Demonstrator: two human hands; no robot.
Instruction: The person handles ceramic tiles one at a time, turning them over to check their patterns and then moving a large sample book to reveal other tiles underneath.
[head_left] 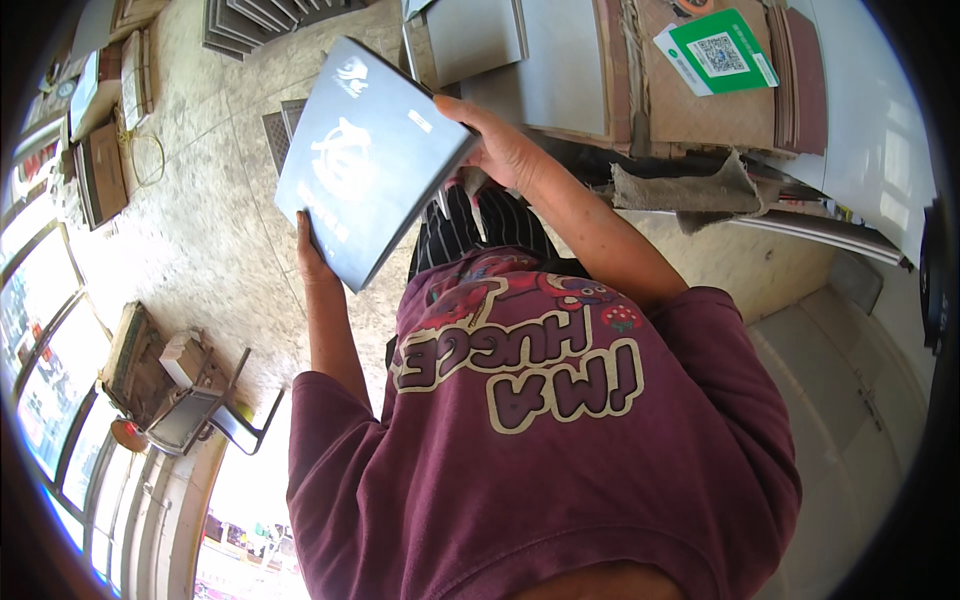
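While both hands grasp it, the flat dark blue-grey square tile (370,160) with pale markings hangs tilted above the speckled stone floor (200,230), in front of the person's chest. The left hand (312,255) clasps its lower edge, mostly hidden behind it; the right hand (500,145) pinches the upper right corner. Beyond, a brown cardboard package (700,110) carries a green-and-white rectangular label (718,52). Grey tiles (520,50) lean beside it. At left, small boxes (100,170) are blurred by the lens rim.
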